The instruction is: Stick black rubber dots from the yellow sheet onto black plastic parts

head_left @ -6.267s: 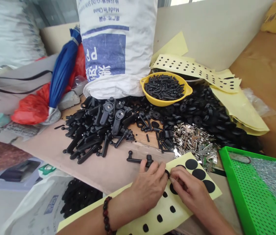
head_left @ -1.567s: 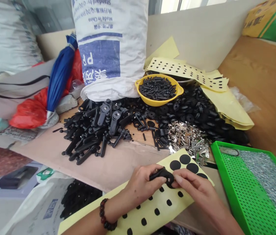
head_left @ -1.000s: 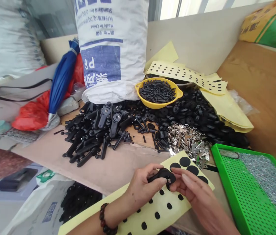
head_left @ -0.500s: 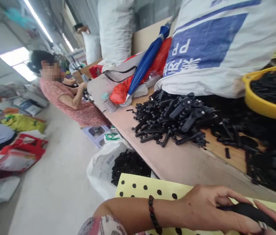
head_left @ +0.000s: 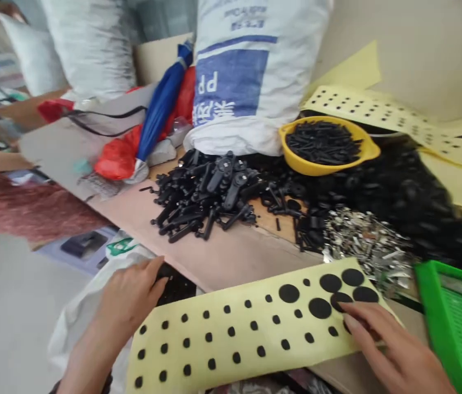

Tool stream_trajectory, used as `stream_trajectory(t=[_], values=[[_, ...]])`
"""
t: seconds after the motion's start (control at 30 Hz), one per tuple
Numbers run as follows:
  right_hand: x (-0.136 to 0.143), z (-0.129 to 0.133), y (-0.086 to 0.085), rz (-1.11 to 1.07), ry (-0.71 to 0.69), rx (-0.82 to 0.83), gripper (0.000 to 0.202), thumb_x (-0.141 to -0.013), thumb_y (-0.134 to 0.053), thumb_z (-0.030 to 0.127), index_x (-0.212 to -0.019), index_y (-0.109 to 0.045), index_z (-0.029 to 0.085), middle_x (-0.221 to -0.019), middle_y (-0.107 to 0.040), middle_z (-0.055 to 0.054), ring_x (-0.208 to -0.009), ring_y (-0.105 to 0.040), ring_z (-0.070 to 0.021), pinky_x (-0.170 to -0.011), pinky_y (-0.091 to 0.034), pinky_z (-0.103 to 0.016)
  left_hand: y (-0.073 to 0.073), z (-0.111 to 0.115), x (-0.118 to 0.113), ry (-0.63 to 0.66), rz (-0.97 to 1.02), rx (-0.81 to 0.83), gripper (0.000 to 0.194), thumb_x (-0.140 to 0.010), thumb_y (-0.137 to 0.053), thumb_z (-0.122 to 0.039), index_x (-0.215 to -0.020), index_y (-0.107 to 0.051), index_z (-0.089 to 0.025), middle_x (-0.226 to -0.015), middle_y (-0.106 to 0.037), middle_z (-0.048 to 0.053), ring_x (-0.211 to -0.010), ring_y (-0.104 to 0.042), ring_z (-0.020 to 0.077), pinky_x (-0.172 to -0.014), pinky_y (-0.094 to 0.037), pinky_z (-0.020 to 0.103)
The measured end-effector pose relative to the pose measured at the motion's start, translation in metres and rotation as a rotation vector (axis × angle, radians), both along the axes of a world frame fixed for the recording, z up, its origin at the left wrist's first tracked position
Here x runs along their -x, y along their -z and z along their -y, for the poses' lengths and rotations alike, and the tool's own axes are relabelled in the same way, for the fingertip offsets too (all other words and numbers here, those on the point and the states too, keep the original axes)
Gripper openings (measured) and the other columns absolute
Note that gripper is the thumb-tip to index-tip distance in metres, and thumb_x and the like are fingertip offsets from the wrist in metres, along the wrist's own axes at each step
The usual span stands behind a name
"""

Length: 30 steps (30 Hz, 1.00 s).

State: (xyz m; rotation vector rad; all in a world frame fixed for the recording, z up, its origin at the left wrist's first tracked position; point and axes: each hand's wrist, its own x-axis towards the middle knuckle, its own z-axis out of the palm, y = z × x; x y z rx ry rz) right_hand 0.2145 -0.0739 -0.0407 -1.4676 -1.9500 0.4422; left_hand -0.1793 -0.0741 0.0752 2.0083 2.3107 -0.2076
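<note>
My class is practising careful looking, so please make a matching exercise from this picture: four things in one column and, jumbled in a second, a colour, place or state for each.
Column one
1. Folded umbrella
2. Plastic bowl
3. Perforated tray
4. Nearest yellow sheet

Column two
A. Green, at the right edge of the view
B. Bears small black dots and larger black discs
C. Blue, beside a crumpled red plastic bag
D. Filled with thin black pieces

Right pairs: 1-C, 2-D, 3-A, 4-B.

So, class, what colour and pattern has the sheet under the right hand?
The sheet is pale yellow with black spots; head view shows it best.
</note>
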Motion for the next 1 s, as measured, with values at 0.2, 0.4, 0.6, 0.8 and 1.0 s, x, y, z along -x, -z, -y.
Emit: stream_trajectory(t=[0.2, 0.4, 0.6, 0.8, 1.0], values=[[0.023, -0.003, 0.017, 0.317, 0.025, -0.195, 0.028, -0.093, -0.039, 0.028, -0.101, -0.063, 0.016, -0.089, -0.066, -0.013, -0.081, -0.065, -0.0281, -0.069, -0.053, -0.041, 0.032, -0.017, -0.087, 0.629, 0.334, -0.109, 0.026, -0.086, -0.045, -0.017, -0.105, -0.062, -0.020, -0.112, -0.065, 0.009, -0.102, -0.060, 0.0232, -0.086, -0.048, 0.035], [0.033, -0.005, 0.019, 0.403, -0.003, -0.253, 0.022, -0.092, -0.037, 0.018, -0.096, -0.058, 0.014, -0.088, -0.063, -0.015, -0.076, -0.060, -0.0291, -0.064, -0.050, -0.042, 0.061, -0.034, -0.169, 1.036, 0.307, -0.028, 0.014, -0.092, -0.046, -0.023, -0.102, -0.054, -0.018, -0.106, -0.056, 0.007, -0.093, -0.051, 0.0218, -0.074, -0.045, 0.034], [0.030, -0.004, 0.010, 0.201, -0.021, -0.178, 0.013, -0.094, -0.037, 0.019, -0.092, -0.050, 0.021, -0.087, -0.060, -0.009, -0.079, -0.061, -0.0226, -0.068, -0.051, -0.034, 0.080, -0.040, -0.180, 1.099, 0.208, -0.071, 0.017, -0.092, -0.044, -0.020, -0.106, -0.051, -0.015, -0.103, -0.053, 0.008, -0.090, -0.048, 0.0222, -0.068, -0.040, 0.035], [0.033, -0.009, 0.016, 0.365, 0.024, -0.214, 0.018, -0.093, -0.036, 0.018, -0.096, -0.053, 0.019, -0.091, -0.062, -0.013, -0.080, -0.061, -0.0277, -0.070, -0.051, -0.043, 0.083, -0.038, -0.178, 1.076, 0.221, -0.094, 0.015, -0.091, -0.046, -0.021, -0.104, -0.053, -0.016, -0.104, -0.054, 0.008, -0.091, -0.048, 0.0225, -0.069, -0.038, 0.035], [0.033, -0.014, 0.018, 0.443, -0.003, -0.310, 0.022, -0.094, -0.033, 0.019, -0.088, -0.054, 0.019, -0.084, -0.064, -0.013, -0.073, -0.064, -0.0265, -0.064, -0.051, -0.039, 0.085, -0.034, -0.177, 1.063, 0.239, -0.191, 0.016, -0.093, -0.044, -0.022, -0.104, -0.053, -0.015, -0.100, -0.053, 0.007, -0.088, -0.048, 0.0207, -0.067, -0.035, 0.035]])
